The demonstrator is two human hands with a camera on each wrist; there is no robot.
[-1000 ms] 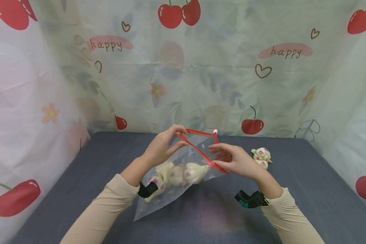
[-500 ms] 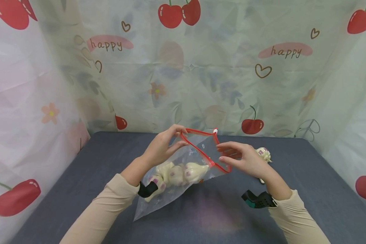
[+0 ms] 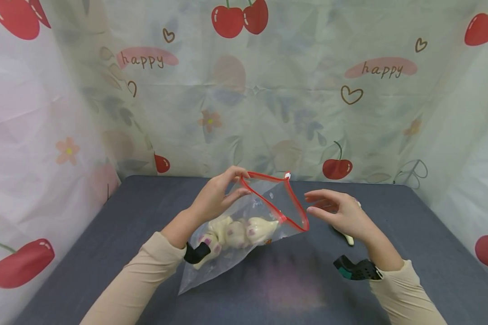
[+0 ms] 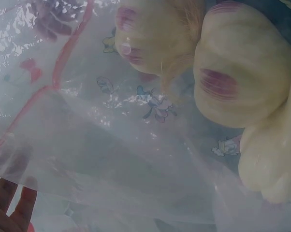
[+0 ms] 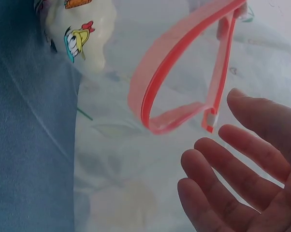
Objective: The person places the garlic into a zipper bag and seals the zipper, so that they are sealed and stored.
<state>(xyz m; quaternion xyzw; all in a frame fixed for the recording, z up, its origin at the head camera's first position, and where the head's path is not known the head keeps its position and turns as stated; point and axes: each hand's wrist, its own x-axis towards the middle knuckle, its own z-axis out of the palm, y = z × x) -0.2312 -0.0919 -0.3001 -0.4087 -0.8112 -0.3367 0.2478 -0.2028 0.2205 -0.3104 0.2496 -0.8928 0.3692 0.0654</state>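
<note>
My left hand (image 3: 223, 189) pinches the far left rim of a clear zip bag (image 3: 227, 275) with a red zip edge (image 3: 264, 199). The bag's mouth gapes toward the right, a white slider (image 3: 287, 175) at its far corner. Inside lie several garlic bulbs (image 3: 260, 230), pale with purple patches; the left wrist view shows a garlic bulb (image 4: 232, 72) through the plastic. Just right of the mouth hovers my right hand (image 3: 337, 210), apart from the bag and holding nothing. In the right wrist view its fingers (image 5: 208, 183) are loosely bent.
Behind my right hand, garlic on the table is mostly hidden; one garlic stem (image 3: 348, 239) shows below the hand. The dark table (image 3: 146, 203) ends at a printed curtain (image 3: 256, 113) at the back and sides.
My right hand has let go of the bag's right rim and moved right, now in front of the loose garlic. The mouth stays spread; my left hand holds still.
</note>
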